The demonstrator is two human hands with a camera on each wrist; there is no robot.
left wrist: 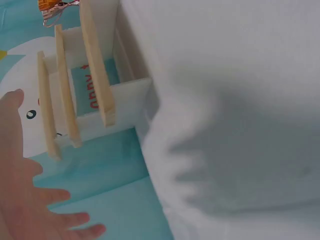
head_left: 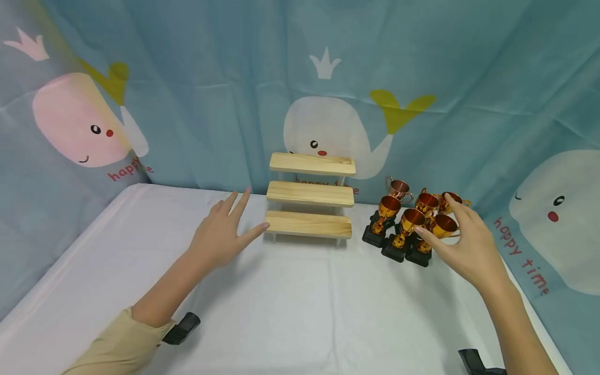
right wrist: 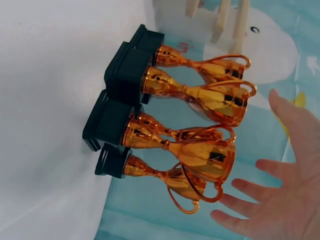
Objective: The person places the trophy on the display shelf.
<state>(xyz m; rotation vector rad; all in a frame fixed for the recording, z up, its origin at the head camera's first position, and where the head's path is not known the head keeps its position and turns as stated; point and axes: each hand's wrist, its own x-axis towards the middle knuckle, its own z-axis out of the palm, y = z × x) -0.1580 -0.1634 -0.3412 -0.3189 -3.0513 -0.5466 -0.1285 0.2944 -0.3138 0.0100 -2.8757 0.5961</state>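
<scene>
A three-step wooden shelf (head_left: 309,224) with white side supports stands at the back middle of the table. Several small trophy cups (head_left: 413,219), gold or bronze coloured on black bases, stand bunched to its right. My left hand (head_left: 217,234) hovers left of the shelf with fingers spread, holding nothing. Over the near right side of the cluster reaches my right hand (head_left: 469,245), fingers and thumb apart. The right wrist view shows that hand (right wrist: 285,195) beside the trophies (right wrist: 205,150), with a gap to the nearest cups. In the left wrist view the shelf (left wrist: 100,75) lies beyond the left thumb.
A white cloth (head_left: 300,312) covers the table. Behind and along both sides hangs a blue curtain (head_left: 211,130) printed with whales and lettering. Black straps or mounts (head_left: 183,328) sit at the wrists.
</scene>
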